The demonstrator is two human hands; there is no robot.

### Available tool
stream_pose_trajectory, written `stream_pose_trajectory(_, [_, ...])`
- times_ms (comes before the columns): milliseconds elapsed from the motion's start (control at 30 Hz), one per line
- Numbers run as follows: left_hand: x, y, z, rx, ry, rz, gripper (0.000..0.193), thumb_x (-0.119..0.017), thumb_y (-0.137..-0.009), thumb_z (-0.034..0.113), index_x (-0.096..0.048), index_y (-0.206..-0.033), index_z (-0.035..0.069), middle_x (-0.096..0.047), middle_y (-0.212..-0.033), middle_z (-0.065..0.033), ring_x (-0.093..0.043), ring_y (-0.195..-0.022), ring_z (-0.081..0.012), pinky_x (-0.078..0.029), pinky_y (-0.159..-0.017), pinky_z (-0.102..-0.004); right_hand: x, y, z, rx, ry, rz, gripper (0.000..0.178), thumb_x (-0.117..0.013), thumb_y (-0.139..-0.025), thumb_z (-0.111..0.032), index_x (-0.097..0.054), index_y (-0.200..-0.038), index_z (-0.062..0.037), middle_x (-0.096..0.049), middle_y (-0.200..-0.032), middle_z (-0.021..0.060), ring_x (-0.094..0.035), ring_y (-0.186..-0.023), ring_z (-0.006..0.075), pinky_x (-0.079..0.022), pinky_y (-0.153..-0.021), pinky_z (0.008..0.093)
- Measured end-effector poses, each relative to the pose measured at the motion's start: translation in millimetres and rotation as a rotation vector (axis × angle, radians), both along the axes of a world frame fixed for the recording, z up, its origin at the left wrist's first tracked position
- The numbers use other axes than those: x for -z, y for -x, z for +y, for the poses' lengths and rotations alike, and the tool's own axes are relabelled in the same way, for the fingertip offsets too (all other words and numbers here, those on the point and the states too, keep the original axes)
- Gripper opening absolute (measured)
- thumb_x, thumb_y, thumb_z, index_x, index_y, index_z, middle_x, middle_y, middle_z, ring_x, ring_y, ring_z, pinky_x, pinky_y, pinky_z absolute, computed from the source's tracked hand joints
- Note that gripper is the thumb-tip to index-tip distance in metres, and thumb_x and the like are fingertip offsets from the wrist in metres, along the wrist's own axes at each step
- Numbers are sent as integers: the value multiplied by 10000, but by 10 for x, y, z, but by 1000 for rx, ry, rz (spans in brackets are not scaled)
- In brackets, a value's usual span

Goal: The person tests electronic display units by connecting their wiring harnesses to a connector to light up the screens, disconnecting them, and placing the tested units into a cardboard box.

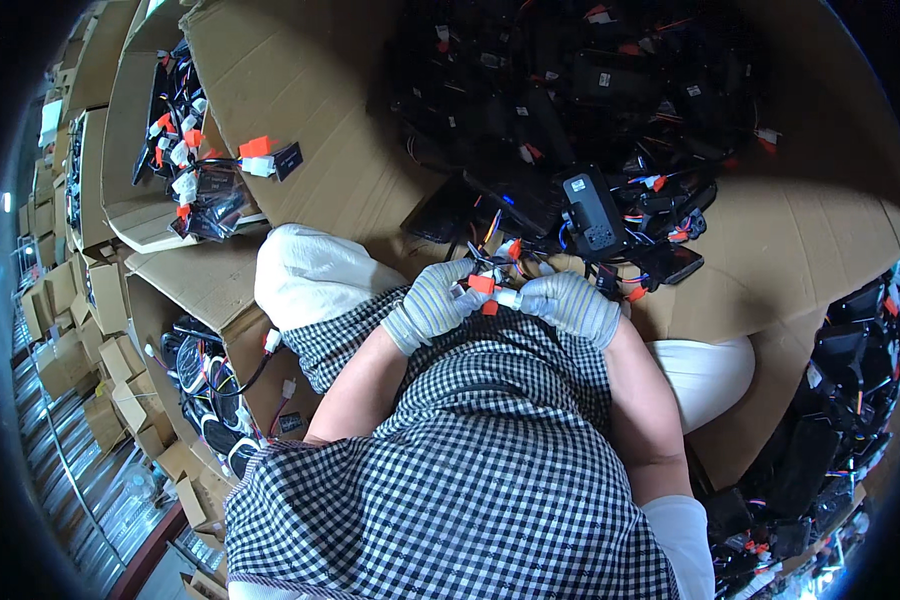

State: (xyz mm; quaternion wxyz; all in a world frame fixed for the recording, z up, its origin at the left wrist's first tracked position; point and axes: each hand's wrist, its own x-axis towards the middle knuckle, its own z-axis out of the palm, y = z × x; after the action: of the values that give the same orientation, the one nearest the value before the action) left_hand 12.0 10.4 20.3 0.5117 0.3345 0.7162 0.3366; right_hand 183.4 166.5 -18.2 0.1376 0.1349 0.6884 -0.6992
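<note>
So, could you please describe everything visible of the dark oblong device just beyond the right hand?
The dark oblong device looks plastic, with rounded corners, a small white label near its far end and a speckled patch at the near one. It lies label up on the heap, the right hand not touching it.

We look through one wide fisheye camera, the left of two worn side by side on the person's head, and we face down and forward over the body. Nearest to us, the checked apron (470,490) fills the lower middle. A little farther off, the left hand (432,305) and the right hand (573,305) sit about the centre of our view. Beyond them we see into a large cardboard box (290,90), while distant boxes (60,350) lean and bend along our left rim.
</note>
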Motion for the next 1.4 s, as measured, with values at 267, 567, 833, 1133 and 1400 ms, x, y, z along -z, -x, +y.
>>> stream_pose_trajectory(267, [-8,22,-11,-41,26,-78,252,-624,-821,175,-618,-1009,7,-552,-741,26,-412,-639,-39,-367,-561,-211,-169,107,50,-121,-232,-76,249,-493,-867,-301,-658,-877,-114,-619,-760,113,-578,-707,307,-448,-698,398])
stream_pose_trajectory(567, [99,37,-18,-25,-12,-52,291,-620,-827,193,-615,-1056,13,-584,-778,16,-447,-676,-40,-398,-599,-216,86,47,-30,-3,-102,-90,295,-530,-871,-342,-649,-890,-72,-608,-701,117,-573,-638,266,-440,-621,346])
stream_pose_trajectory(833, [-335,167,223,-499,-209,-36,212,-642,-788,198,-582,-932,54,-575,-760,-20,-486,-693,-66,-422,-622,-242,-659,-266,-29,212,186,1,326,-568,-883,-321,-634,-888,-2,-509,-623,-22,-433,-561,48,-355,-507,221])
stream_pose_trajectory(1133, [-1035,175,1196,-496,-827,-1357,596,-651,-776,297,-440,-1280,60,-523,-1214,-96,-504,-1121,-224,-416,-934,-358,-1558,-1080,-480,584,253,375,279,-576,-883,-274,-637,-1023,-39,-519,-728,-39,-438,-616,43,-347,-536,204])
stream_pose_trajectory(1400, [-1156,-474,2280,344,-420,-2294,640,-664,-758,309,-420,-1297,66,-491,-1249,-102,-469,-1156,-232,-393,-957,-367,-1215,-879,-591,452,236,223,326,-558,-878,-347,-667,-883,-40,-485,-535,-21,-415,-464,57,-302,-435,206])
